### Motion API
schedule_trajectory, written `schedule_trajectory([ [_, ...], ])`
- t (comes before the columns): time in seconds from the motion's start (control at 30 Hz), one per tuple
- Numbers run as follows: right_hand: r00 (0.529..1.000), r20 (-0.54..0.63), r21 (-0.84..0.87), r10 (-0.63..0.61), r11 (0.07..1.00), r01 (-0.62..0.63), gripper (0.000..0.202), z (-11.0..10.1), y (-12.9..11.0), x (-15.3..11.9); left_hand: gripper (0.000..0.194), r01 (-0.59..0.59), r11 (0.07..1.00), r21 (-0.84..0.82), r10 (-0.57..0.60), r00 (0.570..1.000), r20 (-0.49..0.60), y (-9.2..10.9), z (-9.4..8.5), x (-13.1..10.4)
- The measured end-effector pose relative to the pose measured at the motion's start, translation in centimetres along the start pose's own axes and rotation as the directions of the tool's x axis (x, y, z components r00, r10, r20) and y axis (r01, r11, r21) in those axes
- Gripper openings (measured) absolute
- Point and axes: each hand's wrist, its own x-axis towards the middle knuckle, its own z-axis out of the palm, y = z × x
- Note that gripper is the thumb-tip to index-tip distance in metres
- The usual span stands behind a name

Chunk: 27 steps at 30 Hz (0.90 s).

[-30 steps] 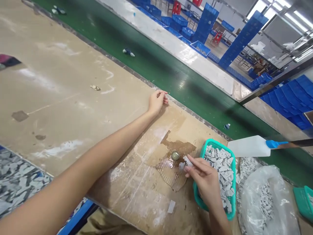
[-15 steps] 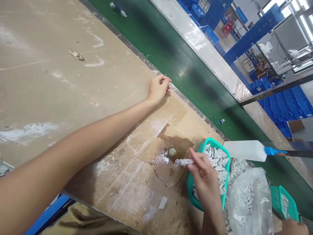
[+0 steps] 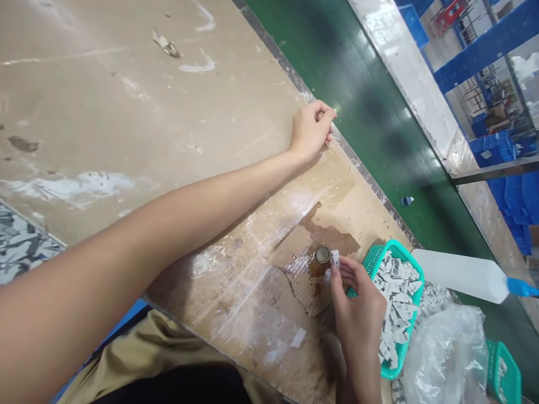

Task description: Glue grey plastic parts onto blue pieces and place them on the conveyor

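My left hand (image 3: 312, 128) rests at the worktop's edge beside the green belt (image 3: 370, 118). Its fingers are curled and pinched together; whatever they hold is too small to make out. Between thumb and fingertips, my right hand (image 3: 361, 303) grips a small white-and-grey piece (image 3: 334, 258) just right of a round metal cap (image 3: 322, 254). That cap lies on a wet brown patch (image 3: 337, 239) of the worktop. Behind the right hand, a green basket (image 3: 415, 320) holds many white-and-grey pieces (image 3: 398, 292).
A white bottle (image 3: 463, 273) with a blue nozzle lies beyond the basket. Nearby are a clear plastic bag (image 3: 448, 350) and a second green basket (image 3: 507, 373). A small dark-and-white piece (image 3: 406, 201) sits on the belt. More pieces (image 3: 19, 241) are heaped at far left.
The view has shifted, so everything appears farther right. My right hand has turned the small piece from lying sideways to upright, close to the cap. Another person's hand at bottom right has left view.
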Motion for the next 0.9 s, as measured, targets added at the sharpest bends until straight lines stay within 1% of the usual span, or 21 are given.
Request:
schedule_trajectory([
  [0.13,0.998,-0.014,-0.073,-0.062,0.995,0.061,0.017,-0.1,-0.32,0.27,0.019,-0.013,0.999,0.032,0.012,1.0,0.025,-0.21,-0.14,0.06],
  [0.27,0.989,-0.017,-0.124,-0.146,0.982,0.143,0.022,-0.12,-0.24,0.27,0.017,-0.055,0.998,0.038,0.054,0.998,0.039,-0.47,-0.17,0.21],
  [0.4,0.964,-0.051,-0.148,-0.26,0.957,0.25,0.024,-0.08,-0.27,0.1,0.019,-0.077,0.997,0.013,0.076,0.997,0.014,-0.48,-0.03,0.22],
  [0.5,0.944,-0.04,-0.164,-0.326,0.935,0.316,0.021,-0.06,-0.46,0.15,0.023,-0.074,0.997,0.007,0.074,0.997,0.007,-0.36,0.03,0.21],
  [0.7,0.932,-0.02,-0.197,-0.363,0.915,0.352,0.021,0.03,-0.66,0.25,0.028,-0.07,0.997,0.024,0.07,0.998,0.002,-0.19,0.04,0.2],
  [0.8,0.932,-0.012,-0.194,-0.362,0.915,0.353,0.023,0.06,-0.73,0.18,0.024,-0.114,0.993,0.012,0.114,0.993,-0.001,-0.28,-0.02,0.19],
  [0.9,0.939,0.01,-0.192,-0.345,0.92,0.34,0.024,0.09,-0.8,0.13,0.021,-0.127,0.992,0.001,0.127,0.992,0.002,-0.33,-0.13,0.2],
])
